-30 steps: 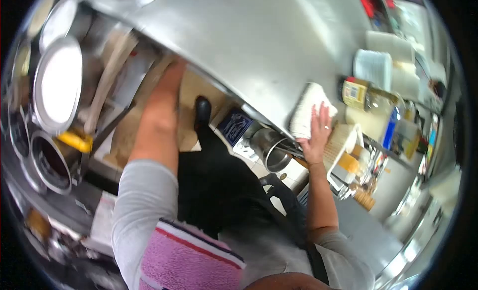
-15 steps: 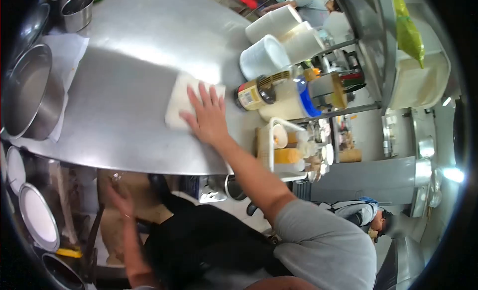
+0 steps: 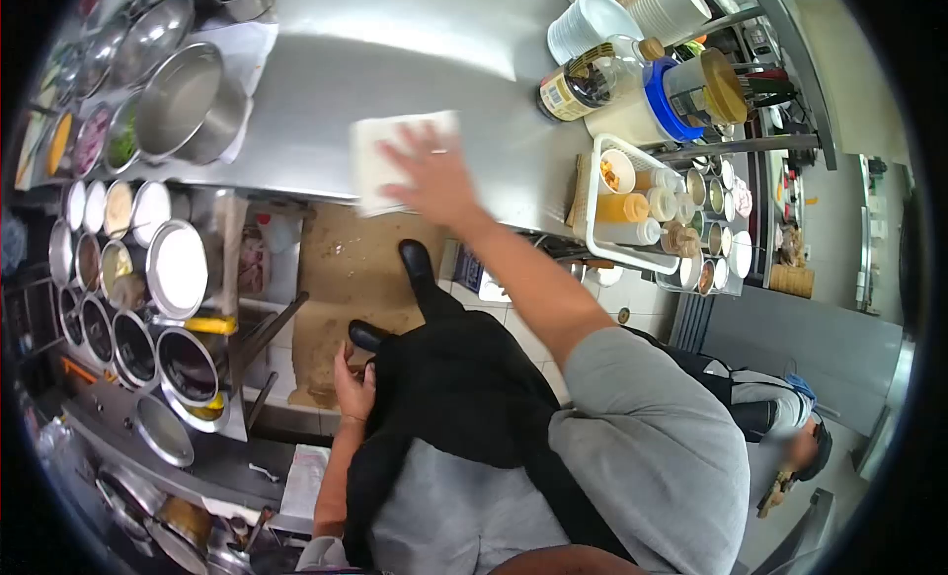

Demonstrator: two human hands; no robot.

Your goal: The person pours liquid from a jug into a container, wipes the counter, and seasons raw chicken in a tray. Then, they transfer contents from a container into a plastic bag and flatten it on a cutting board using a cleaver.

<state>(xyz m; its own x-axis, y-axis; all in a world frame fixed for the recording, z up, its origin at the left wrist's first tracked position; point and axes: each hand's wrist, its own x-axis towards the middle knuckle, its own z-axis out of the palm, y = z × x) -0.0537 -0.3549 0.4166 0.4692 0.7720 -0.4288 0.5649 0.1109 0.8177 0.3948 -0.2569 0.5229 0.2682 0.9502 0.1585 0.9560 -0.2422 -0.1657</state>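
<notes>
A folded white cloth (image 3: 373, 145) lies at the front edge of the steel table (image 3: 306, 111), its near corner reaching slightly past the rim. My right hand (image 3: 432, 180) rests palm down on it, fingers spread, with a ring on one finger. My left hand (image 3: 354, 385) hangs low beside my black apron (image 3: 444, 387), holding nothing that I can see, its fingers loosely bent and apart. To the right of the cloth stand a dark sauce bottle (image 3: 573, 88) and a white basket (image 3: 617, 229) of squeeze bottles.
Steel pots (image 3: 193, 101) and bowls stand on the table's left. Below them, a rack holds several round containers (image 3: 178, 269). Stacked white tubs (image 3: 592, 24) and a blue-rimmed container (image 3: 671, 101) are at right. Another person (image 3: 780, 407) is at lower right. Brown cardboard (image 3: 346, 279) covers the floor.
My right hand has drawn the cloth toward the table's front edge. The view has tilted down, showing more floor and my shoes. My left hand has come closer to my apron.
</notes>
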